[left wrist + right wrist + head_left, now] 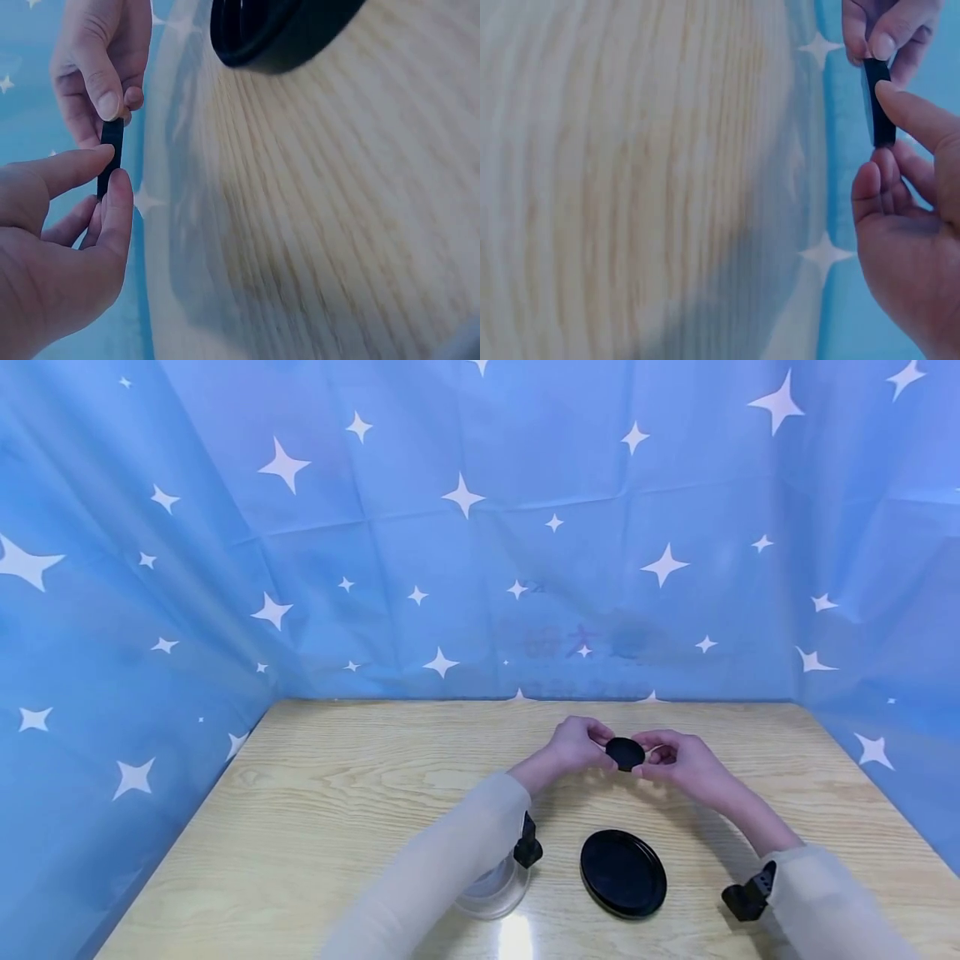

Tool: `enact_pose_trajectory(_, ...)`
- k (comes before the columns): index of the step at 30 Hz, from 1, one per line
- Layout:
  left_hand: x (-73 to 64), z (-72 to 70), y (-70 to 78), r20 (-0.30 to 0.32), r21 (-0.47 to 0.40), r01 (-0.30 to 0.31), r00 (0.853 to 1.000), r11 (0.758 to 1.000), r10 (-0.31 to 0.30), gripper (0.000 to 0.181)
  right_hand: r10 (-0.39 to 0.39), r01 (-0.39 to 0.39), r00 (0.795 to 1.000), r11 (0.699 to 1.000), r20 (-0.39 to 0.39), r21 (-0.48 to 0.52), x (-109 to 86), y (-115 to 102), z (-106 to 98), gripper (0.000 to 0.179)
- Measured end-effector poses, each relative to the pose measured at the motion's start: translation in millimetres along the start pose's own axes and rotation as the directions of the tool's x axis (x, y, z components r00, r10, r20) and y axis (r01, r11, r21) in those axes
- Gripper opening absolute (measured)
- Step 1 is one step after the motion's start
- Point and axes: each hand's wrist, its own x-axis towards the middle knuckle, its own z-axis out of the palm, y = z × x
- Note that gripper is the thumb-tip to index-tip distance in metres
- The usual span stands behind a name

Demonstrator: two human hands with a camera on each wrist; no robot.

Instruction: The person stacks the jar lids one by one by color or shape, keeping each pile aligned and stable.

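Note:
A small round black lid (pixel 625 753) is held up over the far part of the table, between both hands. My left hand (pixel 581 744) pinches its left edge between thumb and fingers. From the other side my right hand (pixel 681 763) grips the right edge. Both wrist views show the lid edge-on, as a thin black disc (pixel 111 157) with a plain rim (pixel 879 103). A larger round black lid or dish (pixel 623 873) lies on the table nearer to me. Left of it stands a clear round container (pixel 497 887), mostly hidden by my left sleeve.
The wooden table (pixel 337 827) runs back to a blue curtain (pixel 420 552) with white stars, which also hangs along both sides. Black wrist cameras sit on my left sleeve (pixel 450 852) and my right sleeve (pixel 828 893).

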Motion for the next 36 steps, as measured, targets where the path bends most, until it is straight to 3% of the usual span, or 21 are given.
enact_pose_trajectory(11,-24.8,-1.3,12.8,-0.002,-0.036,-0.041,0.999,0.999,0.041,0.040,-0.046,0.044,0.998,0.998,-0.031,-0.044,-18.8,-16,-3,0.051)
enact_pose_trajectory(26,-63.7,-13.4,12.5,0.023,-0.068,-0.116,0.993,0.991,0.118,0.044,-0.086,0.086,0.996,0.996,-0.038,-0.014,-39.8,-41,5,0.050)
enact_pose_trajectory(30,-76.3,-13.1,13.3,0.014,-0.080,-0.112,0.993,0.990,0.114,0.044,-0.105,0.105,0.994,0.994,-0.039,-0.006,-46.8,-45,8,0.049)
enact_pose_trajectory(36,-94.3,-5.7,14.5,-0.022,-0.164,-0.097,0.995,0.982,0.094,0.043,-0.176,0.176,0.983,0.984,-0.054,-0.004,-58.5,-47,9,0.046)
